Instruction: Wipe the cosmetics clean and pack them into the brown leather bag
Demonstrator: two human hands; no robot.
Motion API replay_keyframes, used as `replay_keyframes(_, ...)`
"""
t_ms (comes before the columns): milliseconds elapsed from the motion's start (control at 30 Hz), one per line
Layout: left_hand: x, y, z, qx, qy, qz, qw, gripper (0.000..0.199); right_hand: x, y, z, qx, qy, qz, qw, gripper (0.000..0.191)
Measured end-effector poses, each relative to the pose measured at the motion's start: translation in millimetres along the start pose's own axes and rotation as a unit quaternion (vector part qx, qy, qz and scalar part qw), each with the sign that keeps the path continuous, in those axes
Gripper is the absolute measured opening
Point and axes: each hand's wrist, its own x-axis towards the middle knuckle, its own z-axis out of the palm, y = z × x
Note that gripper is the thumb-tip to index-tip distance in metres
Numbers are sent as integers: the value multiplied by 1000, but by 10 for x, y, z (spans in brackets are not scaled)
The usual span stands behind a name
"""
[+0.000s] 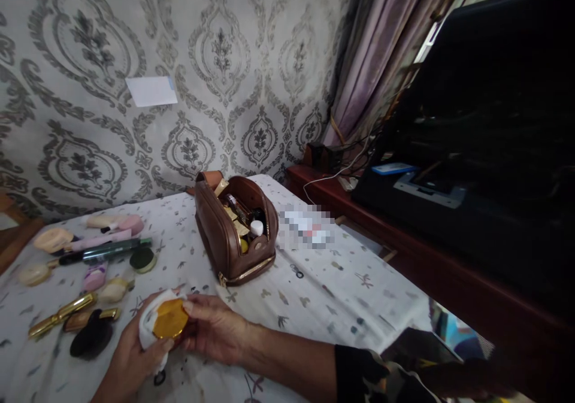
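A round, shiny gold compact (171, 319) is held between my two hands, low in the picture. My right hand (213, 328) grips its right edge, thumb on top and fingers beneath. On the other side my left hand (139, 352) is closed around a crumpled white wipe (148, 322), which lies against the compact's left edge. Just beyond stands a brown cosmetic bag (209, 235), unzipped, with several small items inside, among them a white-capped bottle (256, 229). Left of my hands lie a black fluffy brush head (91, 335) and a gold tube (63, 315).
More cosmetics are spread over the patterned white cloth (314, 307): a dark green tube (105, 250), a round dark jar (142, 260), a purple item (94, 275) and sponges. A dark red wooden ledge (323, 184) with a large black screen-like panel (471, 121) borders the right side.
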Motion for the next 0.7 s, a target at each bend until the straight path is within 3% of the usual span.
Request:
replay_keyframes(167, 9, 53, 2, 16, 32, -6, 999, 53, -28, 10, 72, -8, -13, 5, 1000, 55)
replay_keyframes(400, -56, 241, 43, 46, 33, 45, 997, 38, -53, -11, 99, -29, 6, 23, 999, 36)
replay_keyframes(700, 15, 274, 11, -23, 62, 62, 996, 45, -65, -34, 119, -41, -2, 31, 999, 36)
